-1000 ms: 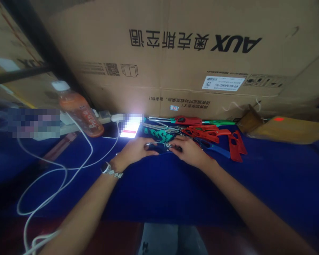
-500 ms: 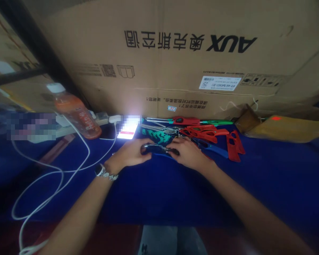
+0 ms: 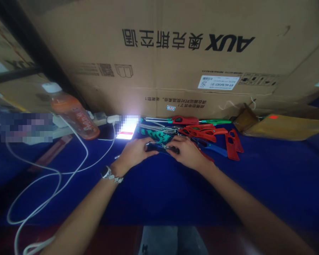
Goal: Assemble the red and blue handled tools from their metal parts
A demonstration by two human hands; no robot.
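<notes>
over the blue table (image 3: 159,191), the left hand (image 3: 136,152) is pinching one end of a dark piece (image 3: 163,146), and the right hand (image 3: 187,150) is pinching the other end. just beyond them lie green parts (image 3: 158,136) and red handles (image 3: 220,131). behind stands a big box (image 3: 162,71).

Fingers of the left hand (image 3: 135,154) and right hand (image 3: 187,151) hide the ends of a dark object (image 3: 160,145), its details too small to tell. Pixel blocks (image 3: 120,124) mask part of a glowing phone (image 3: 127,133); a white cable (image 3: 60,173) runs off the bottom edge, a cardboard box (image 3: 162,17) past the top.
</notes>
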